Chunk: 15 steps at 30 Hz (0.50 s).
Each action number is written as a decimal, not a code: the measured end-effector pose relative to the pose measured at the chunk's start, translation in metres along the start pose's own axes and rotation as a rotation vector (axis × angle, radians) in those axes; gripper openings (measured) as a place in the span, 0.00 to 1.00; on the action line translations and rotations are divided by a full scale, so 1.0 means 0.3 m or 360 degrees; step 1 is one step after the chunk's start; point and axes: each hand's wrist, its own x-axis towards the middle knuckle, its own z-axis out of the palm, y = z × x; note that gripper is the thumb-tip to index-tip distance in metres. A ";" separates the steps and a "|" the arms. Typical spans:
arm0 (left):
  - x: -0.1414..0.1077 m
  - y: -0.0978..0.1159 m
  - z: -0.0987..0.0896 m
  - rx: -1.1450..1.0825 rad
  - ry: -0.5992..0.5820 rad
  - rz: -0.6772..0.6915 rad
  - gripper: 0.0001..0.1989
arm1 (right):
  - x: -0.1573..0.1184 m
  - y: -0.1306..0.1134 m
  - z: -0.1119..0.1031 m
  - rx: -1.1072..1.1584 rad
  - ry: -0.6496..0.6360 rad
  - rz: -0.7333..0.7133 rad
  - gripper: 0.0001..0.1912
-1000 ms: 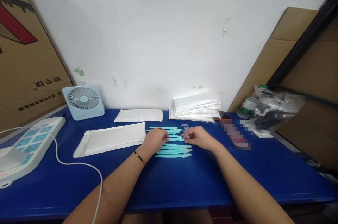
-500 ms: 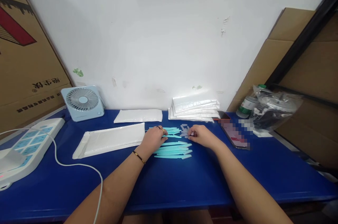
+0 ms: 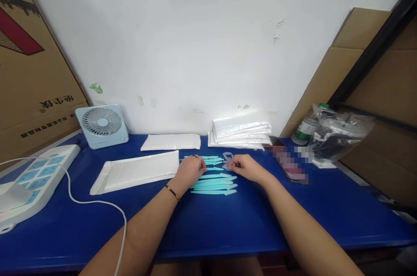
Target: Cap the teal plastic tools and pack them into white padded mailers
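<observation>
Thin turquoise sticks (image 3: 213, 184) with flattened right ends lie in a group on the blue table (image 3: 228, 228). Behind them is a second group of turquoise sticks (image 3: 213, 159). My left hand (image 3: 192, 169) has its fingers closed at the left part of these sticks, on one stick whose right end points right. My right hand (image 3: 243, 166) pinches at the small translucent pieces (image 3: 227, 161) just right of the sticks; its fingertips seem to hold one of them.
White packets (image 3: 140, 172) lie at left and a stack of them (image 3: 241, 130) by the wall. A fan (image 3: 103, 125), power strip (image 3: 39, 180) and cable stand left; a phone (image 3: 291, 167), bottle (image 3: 302, 132) and bagged item (image 3: 337, 137) are right.
My right hand's fingertips have moved slightly left over the translucent pieces. My left fingers have drawn closer together around a stick.
</observation>
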 end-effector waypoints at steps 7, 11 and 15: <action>0.006 -0.001 0.006 0.0005 -0.0003 0.0023 0.06 | 0.006 -0.025 0.010 -0.0012 0.0033 -0.0059 0.06; 0.006 -0.001 0.004 0.0005 -0.0012 0.0025 0.06 | 0.003 -0.028 0.006 -0.0019 0.0009 -0.0087 0.07; 0.006 0.002 0.001 -0.0007 -0.0022 0.0017 0.06 | 0.004 -0.032 0.008 -0.0054 0.0006 -0.0100 0.07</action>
